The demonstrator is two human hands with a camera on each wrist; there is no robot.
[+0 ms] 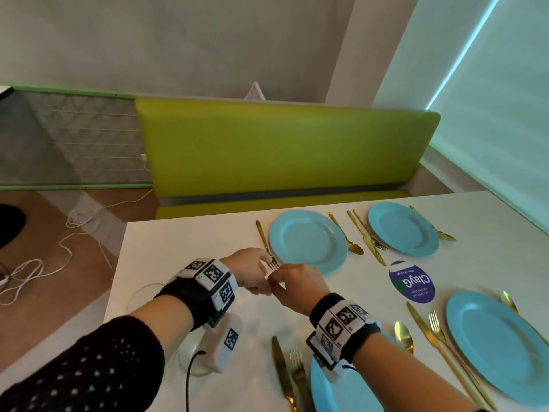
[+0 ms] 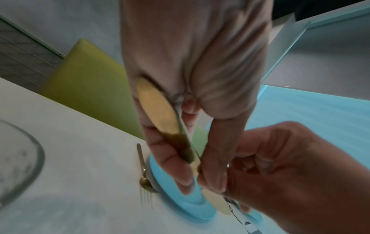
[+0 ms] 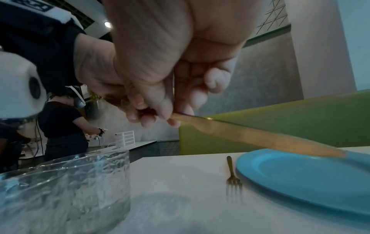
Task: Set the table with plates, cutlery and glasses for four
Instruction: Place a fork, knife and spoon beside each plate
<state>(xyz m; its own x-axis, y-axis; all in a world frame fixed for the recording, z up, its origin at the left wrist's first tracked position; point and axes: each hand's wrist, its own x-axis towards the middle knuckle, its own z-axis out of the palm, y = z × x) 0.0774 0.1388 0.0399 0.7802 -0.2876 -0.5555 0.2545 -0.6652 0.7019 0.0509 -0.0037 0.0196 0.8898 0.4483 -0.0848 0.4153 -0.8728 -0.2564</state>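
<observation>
Both hands meet on a gold knife above the bench

Nearest the head camera, a dark dotted sleeve (image 1: 89, 370) leads along the left forearm to a tagged wristband. Just past it, the left hand (image 1: 251, 270) and the right hand (image 1: 292, 282) touch above the bench (image 1: 178, 263), beside the far-left blue plate (image 1: 307, 240). Seen from the left wrist, the left hand's thumb and fingers pinch a gold knife (image 2: 166, 120) along its length, while the right hand's curled fingers close on the same knife lower down. From the right wrist, the blade (image 3: 260, 137) sticks out over the plate's rim, held clear of it.

At the bench's left edge stand clear glasses, one (image 1: 142, 295) near the left wrist. A gold fork (image 1: 265, 243) lies just left of the far-left plate, tines toward the person. Right of that plate lies a spoon (image 1: 346, 233), then a knife and fork beside the second far plate (image 1: 402, 228). A round blue sticker (image 1: 411, 281) sits mid-bench. Along the near edge, a knife (image 1: 280, 370) and fork (image 1: 297, 367) lie left of a plate (image 1: 326, 391) partly hidden by the right wrist; further right, a spoon (image 1: 404, 336), knife and fork lie left of the last plate (image 1: 499, 343).
</observation>
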